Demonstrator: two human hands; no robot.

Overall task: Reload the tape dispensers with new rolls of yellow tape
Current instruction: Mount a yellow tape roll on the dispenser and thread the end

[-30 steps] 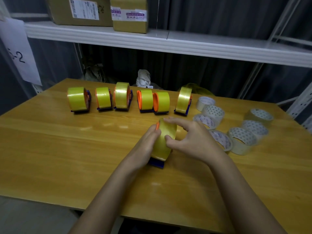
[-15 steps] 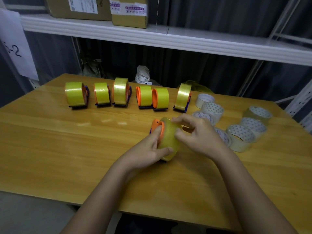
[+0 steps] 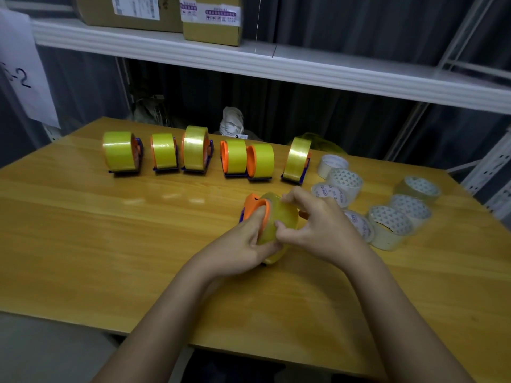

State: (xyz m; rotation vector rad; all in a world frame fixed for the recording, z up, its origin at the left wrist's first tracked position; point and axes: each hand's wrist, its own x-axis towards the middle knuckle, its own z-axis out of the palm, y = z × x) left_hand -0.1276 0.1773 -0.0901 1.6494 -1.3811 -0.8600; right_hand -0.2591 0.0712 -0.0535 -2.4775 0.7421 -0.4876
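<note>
Nearest the camera, two bare forearms reach forward over the near edge of a yellowish wooden table (image 3: 83, 244). The left hand (image 3: 237, 244) wraps around a roll of translucent yellow tape (image 3: 279, 219) that sits on an orange and blue plastic tape dispenser (image 3: 253, 205); its thumb lies along the orange hub and its fingers curl under the roll. The right hand (image 3: 320, 225) comes in from the other side with its fingers bent, thumb and fingertips pinching at the surface of the yellow tape. The roll and dispenser are near the middle of the table, slightly right of centre; whether they rest on the wood or are lifted cannot be told.

Just to the right of the hands lies a cluster of clear tape rolls with white patterned cores (image 3: 390, 225), some touching one another.

Farther back, six loaded dispensers with yellow tape (image 3: 193, 153) stand upright in a row across the table, the fourth and fifth touching.

Beyond the table's far edge a white crumpled bundle (image 3: 232, 123) sits against dark curtains. Above runs a white shelf (image 3: 304, 67) bearing brown cardboard boxes with printed labels (image 3: 210, 17). A white paper sheet marked "2" (image 3: 22, 73) hangs at the left.
</note>
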